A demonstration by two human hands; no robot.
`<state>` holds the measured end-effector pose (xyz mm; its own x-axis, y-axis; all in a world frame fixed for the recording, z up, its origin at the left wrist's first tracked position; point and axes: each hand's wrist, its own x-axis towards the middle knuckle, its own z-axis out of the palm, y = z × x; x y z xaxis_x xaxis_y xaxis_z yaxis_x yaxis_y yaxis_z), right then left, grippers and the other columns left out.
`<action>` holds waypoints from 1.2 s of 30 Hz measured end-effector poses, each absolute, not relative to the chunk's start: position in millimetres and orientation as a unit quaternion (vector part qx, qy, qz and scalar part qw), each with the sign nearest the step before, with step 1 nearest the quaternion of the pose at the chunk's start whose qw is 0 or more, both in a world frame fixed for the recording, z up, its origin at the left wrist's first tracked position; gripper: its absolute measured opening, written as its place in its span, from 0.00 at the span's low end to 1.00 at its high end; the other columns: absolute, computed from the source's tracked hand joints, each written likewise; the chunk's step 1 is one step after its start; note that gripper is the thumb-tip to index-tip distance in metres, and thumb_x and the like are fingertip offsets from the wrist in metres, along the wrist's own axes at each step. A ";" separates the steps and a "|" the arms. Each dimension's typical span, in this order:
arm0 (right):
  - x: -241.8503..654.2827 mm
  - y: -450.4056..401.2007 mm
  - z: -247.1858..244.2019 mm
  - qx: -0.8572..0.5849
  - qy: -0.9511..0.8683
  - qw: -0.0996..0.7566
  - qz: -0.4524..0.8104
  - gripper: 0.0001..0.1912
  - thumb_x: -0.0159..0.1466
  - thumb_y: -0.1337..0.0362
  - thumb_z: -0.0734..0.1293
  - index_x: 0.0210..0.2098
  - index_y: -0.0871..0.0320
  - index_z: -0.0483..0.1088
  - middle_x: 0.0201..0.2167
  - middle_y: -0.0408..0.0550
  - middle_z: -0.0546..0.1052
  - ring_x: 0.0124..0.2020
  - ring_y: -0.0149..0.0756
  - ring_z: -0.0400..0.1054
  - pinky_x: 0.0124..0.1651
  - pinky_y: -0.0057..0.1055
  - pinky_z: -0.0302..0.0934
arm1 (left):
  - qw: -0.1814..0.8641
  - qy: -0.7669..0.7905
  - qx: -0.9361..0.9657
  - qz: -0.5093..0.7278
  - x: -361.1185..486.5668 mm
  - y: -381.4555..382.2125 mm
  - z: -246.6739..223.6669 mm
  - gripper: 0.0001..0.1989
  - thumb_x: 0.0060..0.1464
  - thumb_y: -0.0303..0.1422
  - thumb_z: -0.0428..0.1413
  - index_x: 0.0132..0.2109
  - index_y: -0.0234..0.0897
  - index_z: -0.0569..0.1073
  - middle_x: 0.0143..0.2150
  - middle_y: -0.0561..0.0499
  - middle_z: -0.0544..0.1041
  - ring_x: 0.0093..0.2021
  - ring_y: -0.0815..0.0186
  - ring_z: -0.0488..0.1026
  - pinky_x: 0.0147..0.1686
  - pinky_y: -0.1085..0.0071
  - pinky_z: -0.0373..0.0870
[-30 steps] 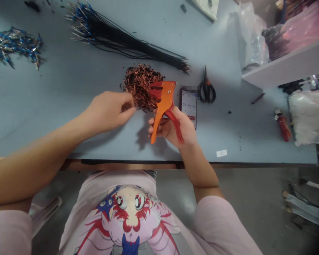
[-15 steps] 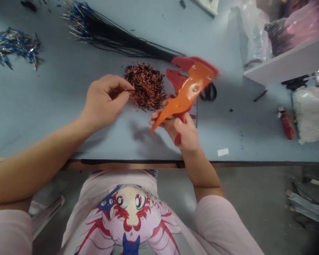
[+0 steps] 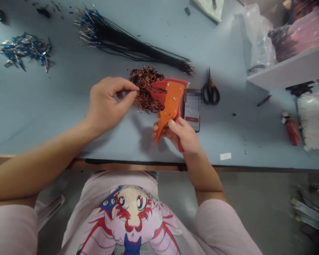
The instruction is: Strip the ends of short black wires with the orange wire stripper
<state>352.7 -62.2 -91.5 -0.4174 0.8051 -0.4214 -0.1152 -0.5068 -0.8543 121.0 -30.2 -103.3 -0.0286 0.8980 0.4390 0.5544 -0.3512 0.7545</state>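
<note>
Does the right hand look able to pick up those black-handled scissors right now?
Probably not as it stands: the right hand has its grip around the orange tool. The scissors do lie close by, just beyond the phone, with nothing visibly on top of them.

There are two hands point(image 3: 105, 106), one orange-and-red stripper point(image 3: 172, 97), one phone point(image 3: 191, 113), one pair of scissors point(image 3: 212, 95), one label point(image 3: 225, 156), one red-handled tool point(image 3: 291, 131) at right, one wire bundle point(image 3: 138, 47), one copper-scrap pile point(image 3: 145, 97) and one blue-and-silver pile point(image 3: 29, 50) (pieces too many to count).
</note>
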 end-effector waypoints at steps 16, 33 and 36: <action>347.9 -67.9 -88.0 -0.418 -0.433 0.286 0.745 0.22 0.63 0.49 0.71 0.46 0.57 0.65 0.31 0.44 0.76 0.28 0.36 0.74 0.25 0.33 0.71 | 0.172 0.537 0.713 0.417 122.5 -36.4 -98.7 0.05 0.61 0.36 0.56 0.38 0.48 0.77 0.37 0.57 0.81 0.37 0.63 0.75 0.44 0.59 0.71; 345.4 -67.9 -90.7 -0.435 -0.453 0.279 0.726 0.21 0.64 0.45 0.68 0.37 0.56 0.62 0.19 0.36 0.68 0.14 0.27 0.62 0.14 0.24 0.59 | 0.185 0.544 0.706 0.414 125.7 -39.4 -99.6 0.06 0.58 0.35 0.55 0.33 0.46 0.75 0.30 0.53 0.77 0.32 0.62 0.72 0.37 0.59 0.68; 342.1 -69.3 -90.0 -0.440 -0.446 0.270 0.731 0.23 0.63 0.43 0.68 0.32 0.56 0.61 0.16 0.34 0.65 0.12 0.25 0.58 0.12 0.23 0.55 | 0.192 0.545 0.705 0.411 126.6 -41.0 -99.8 0.06 0.57 0.34 0.55 0.32 0.45 0.74 0.29 0.53 0.76 0.31 0.62 0.72 0.35 0.59 0.67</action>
<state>342.1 -69.3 -90.0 -0.4663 0.7877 -0.4027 -0.0028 -0.4565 -0.8897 126.6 -41.0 -99.8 0.0685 0.9262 0.3708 0.6100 -0.3330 0.7190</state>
